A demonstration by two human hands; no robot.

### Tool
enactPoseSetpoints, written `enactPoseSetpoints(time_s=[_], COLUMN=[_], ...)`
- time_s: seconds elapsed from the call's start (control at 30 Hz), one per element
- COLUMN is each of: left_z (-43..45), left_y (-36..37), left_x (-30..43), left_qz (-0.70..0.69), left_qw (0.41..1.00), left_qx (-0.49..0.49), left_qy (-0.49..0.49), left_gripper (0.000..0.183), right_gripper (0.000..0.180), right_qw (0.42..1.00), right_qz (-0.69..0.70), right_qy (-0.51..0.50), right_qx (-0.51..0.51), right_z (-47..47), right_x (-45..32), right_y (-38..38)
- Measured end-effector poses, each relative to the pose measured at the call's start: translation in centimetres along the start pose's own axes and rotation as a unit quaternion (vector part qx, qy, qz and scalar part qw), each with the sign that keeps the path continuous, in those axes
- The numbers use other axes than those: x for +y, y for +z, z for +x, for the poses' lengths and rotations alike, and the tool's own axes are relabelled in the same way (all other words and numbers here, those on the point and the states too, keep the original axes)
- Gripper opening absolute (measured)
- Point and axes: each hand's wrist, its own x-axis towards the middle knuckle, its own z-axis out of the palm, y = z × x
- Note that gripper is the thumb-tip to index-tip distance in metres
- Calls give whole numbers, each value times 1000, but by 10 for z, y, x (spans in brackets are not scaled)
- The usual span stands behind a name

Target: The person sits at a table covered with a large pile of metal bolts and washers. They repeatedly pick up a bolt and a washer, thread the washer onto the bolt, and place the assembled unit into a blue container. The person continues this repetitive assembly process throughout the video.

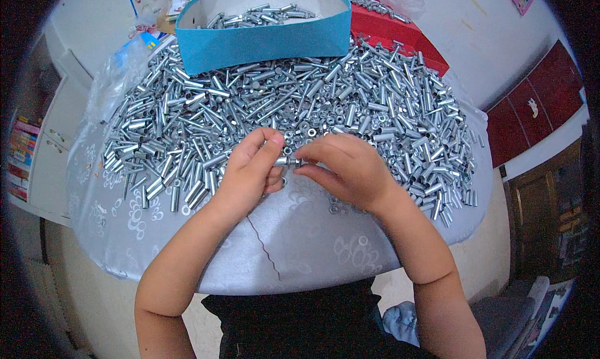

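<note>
My left hand (253, 167) holds a metal sleeve anchor bolt (285, 161) between thumb and fingers, lying about level and pointing right. At its right end, the thumb and fingertips of my right hand (344, 169) close around a nut or washer (295, 163); the fingers partly hide it. Beyond both hands spreads a large heap of metal sleeves, bolts and nuts (262, 94). Loose hex nuts (311, 132) lie just past my fingertips.
A blue box (265, 45) with assembled bolts stands behind the heap. Right of it is a red box (422, 49) with more metal parts. A washer (363, 240) and a dark thread (263, 247) lie on the silvery tablecloth (318, 265). Clear plastic (108, 82) lies at the left.
</note>
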Motion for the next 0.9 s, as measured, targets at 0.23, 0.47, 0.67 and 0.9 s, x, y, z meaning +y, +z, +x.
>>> enactPoseSetpoints(time_s=[0.23,0.47,0.67,0.9], left_z=[-4,-4,-3,0], left_y=[7,5,4,2], left_x=[4,-1,-3,-5], left_qz=[-3,10,1,5], left_qw=[1000,999,1000,999], left_qx=[21,10,12,13], left_qy=[3,46,29,34], left_gripper=[15,13,15,15], right_gripper=[18,21,21,23], right_qw=[999,964,982,998], right_qz=[-1,189,104,-43], right_qy=[33,182,144,33], right_qx=[-7,-33,-63,-35], right_z=[2,3,1,2], right_x=[-8,-17,-13,-7], right_y=[1,0,-5,-5])
